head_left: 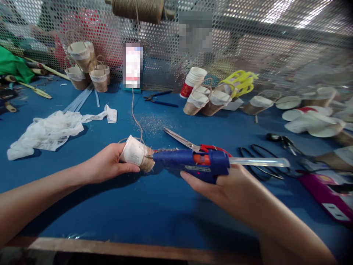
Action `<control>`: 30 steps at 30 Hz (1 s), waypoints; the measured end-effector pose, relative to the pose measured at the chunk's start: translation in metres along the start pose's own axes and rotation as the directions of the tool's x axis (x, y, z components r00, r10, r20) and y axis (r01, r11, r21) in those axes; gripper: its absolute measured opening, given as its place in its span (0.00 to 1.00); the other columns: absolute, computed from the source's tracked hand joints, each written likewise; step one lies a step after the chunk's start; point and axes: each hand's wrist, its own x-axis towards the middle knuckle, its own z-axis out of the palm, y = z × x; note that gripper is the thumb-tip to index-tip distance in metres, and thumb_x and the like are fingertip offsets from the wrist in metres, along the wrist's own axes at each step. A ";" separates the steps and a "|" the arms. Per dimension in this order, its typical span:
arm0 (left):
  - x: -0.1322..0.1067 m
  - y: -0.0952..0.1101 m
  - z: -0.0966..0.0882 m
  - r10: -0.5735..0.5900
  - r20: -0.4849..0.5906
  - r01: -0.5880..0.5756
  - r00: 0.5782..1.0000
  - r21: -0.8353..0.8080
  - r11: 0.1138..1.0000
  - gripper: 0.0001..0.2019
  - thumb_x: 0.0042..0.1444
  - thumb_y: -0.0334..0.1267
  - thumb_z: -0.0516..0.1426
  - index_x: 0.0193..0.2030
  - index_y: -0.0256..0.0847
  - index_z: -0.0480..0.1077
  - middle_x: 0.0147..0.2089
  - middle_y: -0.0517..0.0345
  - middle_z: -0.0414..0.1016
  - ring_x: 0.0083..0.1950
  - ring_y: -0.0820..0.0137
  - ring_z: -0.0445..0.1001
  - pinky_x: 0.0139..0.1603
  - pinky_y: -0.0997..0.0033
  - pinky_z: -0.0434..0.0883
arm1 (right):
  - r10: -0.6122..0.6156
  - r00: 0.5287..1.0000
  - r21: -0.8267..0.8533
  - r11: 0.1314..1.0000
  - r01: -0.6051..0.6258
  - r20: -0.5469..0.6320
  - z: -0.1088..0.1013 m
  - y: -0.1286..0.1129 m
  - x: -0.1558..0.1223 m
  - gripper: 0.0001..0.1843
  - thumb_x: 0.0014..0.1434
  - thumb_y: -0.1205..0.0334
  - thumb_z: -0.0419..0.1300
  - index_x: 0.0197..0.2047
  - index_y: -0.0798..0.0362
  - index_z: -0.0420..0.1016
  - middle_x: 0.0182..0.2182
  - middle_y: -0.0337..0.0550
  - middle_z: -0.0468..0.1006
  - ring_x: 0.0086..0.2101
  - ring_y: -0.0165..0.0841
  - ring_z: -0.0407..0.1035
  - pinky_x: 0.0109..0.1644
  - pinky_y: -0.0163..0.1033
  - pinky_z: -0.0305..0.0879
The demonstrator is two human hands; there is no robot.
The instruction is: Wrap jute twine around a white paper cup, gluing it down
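Observation:
My left hand (110, 163) grips a small white paper cup (133, 150) lying tilted on its side. Its narrow end is wrapped in brown twine, and a strand of twine (133, 106) runs from it up to a large spool (138, 10). In my right hand (220, 187) is a blue hot glue gun (190, 162), with a clear glue stick (259, 162) poking out of its back. The metal nozzle meets or nearly meets the cup at the edge of the wrapping. Behind the gun lie scissors (183, 140) with red handles, partly hidden.
White lace (52, 130) lies at left. Finished twine-covered cups (98, 79) stand at back left, others (195, 101) at back centre. Pliers (162, 101) rest near the mesh panel (165, 48). At right are a black cable (256, 162) and a purple power strip (325, 195).

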 end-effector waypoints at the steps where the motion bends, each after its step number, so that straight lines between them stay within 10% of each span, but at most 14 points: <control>1: 0.000 0.000 0.000 -0.005 0.005 0.005 1.000 -0.006 1.000 0.17 0.49 0.35 0.57 0.48 0.42 0.68 0.47 0.61 0.74 0.46 0.68 0.71 0.49 0.71 0.67 | -0.059 0.998 -0.008 0.998 0.060 0.023 0.000 0.000 0.000 0.25 0.57 0.58 0.39 0.21 0.48 0.74 0.08 0.35 0.55 0.14 0.27 0.52 0.19 0.34 0.49; 11: 0.002 -0.001 -0.001 -0.026 0.035 0.025 0.999 0.006 1.000 0.16 0.49 0.36 0.58 0.47 0.40 0.69 0.44 0.54 0.76 0.43 0.66 0.73 0.46 0.65 0.68 | -0.277 0.961 -0.151 0.949 0.276 0.018 0.004 0.008 -0.007 0.21 0.58 0.66 0.41 0.26 0.50 0.74 0.07 0.33 0.56 0.11 0.25 0.50 0.17 0.33 0.46; 16: 0.002 -0.002 0.000 -0.026 0.024 0.026 0.999 -0.023 0.999 0.17 0.49 0.36 0.58 0.47 0.40 0.68 0.47 0.54 0.74 0.46 0.65 0.72 0.47 0.65 0.67 | -0.474 0.880 -0.456 0.781 0.426 0.011 0.007 0.013 -0.007 0.26 0.48 0.80 0.40 0.31 0.48 0.75 0.15 0.39 0.70 0.17 0.31 0.62 0.24 0.37 0.54; 23: 0.001 0.001 0.000 -0.070 0.011 0.071 0.997 -0.047 0.996 0.15 0.46 0.35 0.59 0.42 0.36 0.69 0.46 0.53 0.74 0.45 0.64 0.72 0.47 0.64 0.67 | -0.548 0.835 -0.549 0.688 0.475 0.036 0.006 0.017 0.003 0.26 0.48 0.81 0.39 0.28 0.51 0.76 0.08 0.36 0.62 0.12 0.28 0.54 0.20 0.35 0.49; 26: 0.000 0.003 0.000 -0.065 0.013 0.066 0.998 -0.071 0.995 0.14 0.46 0.35 0.59 0.41 0.36 0.70 0.45 0.52 0.75 0.43 0.64 0.72 0.46 0.64 0.68 | -0.482 0.874 -0.456 0.767 0.451 0.054 0.006 0.016 0.006 0.26 0.49 0.80 0.39 0.30 0.53 0.77 0.09 0.38 0.64 0.13 0.29 0.55 0.19 0.35 0.49; 30: 0.001 0.002 -0.001 -0.052 0.028 0.054 0.998 -0.069 0.996 0.12 0.48 0.37 0.58 0.40 0.36 0.71 0.42 0.53 0.76 0.41 0.65 0.73 0.43 0.67 0.69 | -0.109 0.988 -0.048 0.992 0.115 0.111 0.008 0.011 0.011 0.19 0.54 0.68 0.43 0.23 0.51 0.73 0.10 0.36 0.64 0.14 0.28 0.55 0.17 0.34 0.48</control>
